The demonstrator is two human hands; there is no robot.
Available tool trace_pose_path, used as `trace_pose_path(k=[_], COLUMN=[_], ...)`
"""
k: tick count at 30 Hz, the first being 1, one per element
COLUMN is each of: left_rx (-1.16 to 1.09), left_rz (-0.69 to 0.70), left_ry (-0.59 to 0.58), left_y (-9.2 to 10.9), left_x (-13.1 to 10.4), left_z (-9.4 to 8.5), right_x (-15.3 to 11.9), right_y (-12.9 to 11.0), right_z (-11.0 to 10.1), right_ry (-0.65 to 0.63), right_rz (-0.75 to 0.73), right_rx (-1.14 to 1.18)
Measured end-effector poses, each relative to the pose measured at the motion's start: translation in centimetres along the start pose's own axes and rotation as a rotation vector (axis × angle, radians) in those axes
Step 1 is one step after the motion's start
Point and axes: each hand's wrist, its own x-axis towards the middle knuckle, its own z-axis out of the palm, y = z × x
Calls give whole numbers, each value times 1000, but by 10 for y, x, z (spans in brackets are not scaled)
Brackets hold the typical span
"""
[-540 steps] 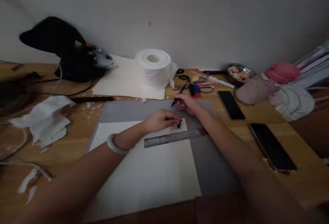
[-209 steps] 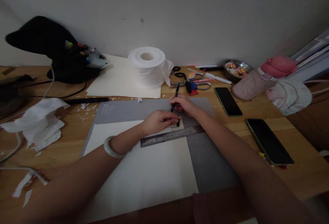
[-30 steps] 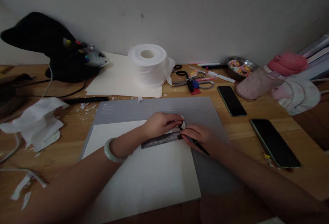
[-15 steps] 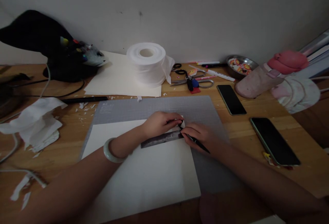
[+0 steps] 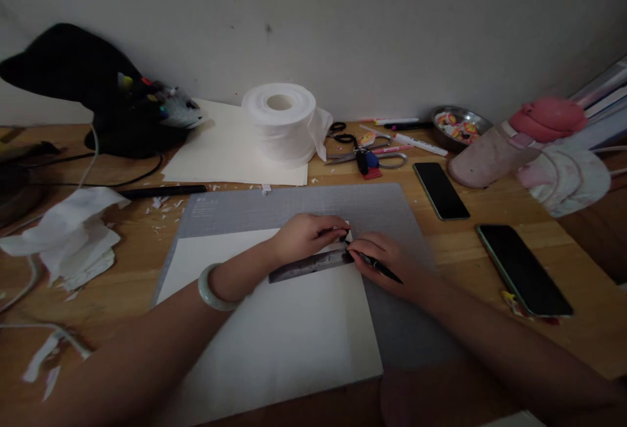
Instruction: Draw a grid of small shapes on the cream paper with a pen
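My right hand is closed around a slim black pen, its tip pointing up and left towards my other hand. My left hand rests on the upper right of a white paper sheet, thumb and fingers pinched together. Something small and dark shows at those fingertips; I cannot make out what it is. Just below the left hand, a dark grey, ruler-like strip lies aslant on the sheet. Its right end reaches the fingers of my right hand. Under the sheet is a grey cutting mat.
A white tissue roll stands on more paper at the back. Scissors, pens and a metal bowl lie behind. Two phones and a pink bottle are at right. Crumpled tissue and paper scraps lie left.
My right hand with the pen has shifted very slightly right and up. My left hand, the strip and the sheet stay in place.
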Motion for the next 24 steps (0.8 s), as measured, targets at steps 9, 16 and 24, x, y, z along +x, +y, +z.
trace_pose_path(k=[9,16,24], left_rx=[15,25,33], left_rz=[4,9,-1], left_ry=[-3,-9,-13], left_y=[-2,-2,-1], left_x=[0,0,0], left_z=[0,-1,-1], right_x=[-5,-1,0], right_y=[13,20,18], right_z=[13,16,14], right_ry=[166,212,194], right_rz=[137,284,287], right_rx=[142,253,251])
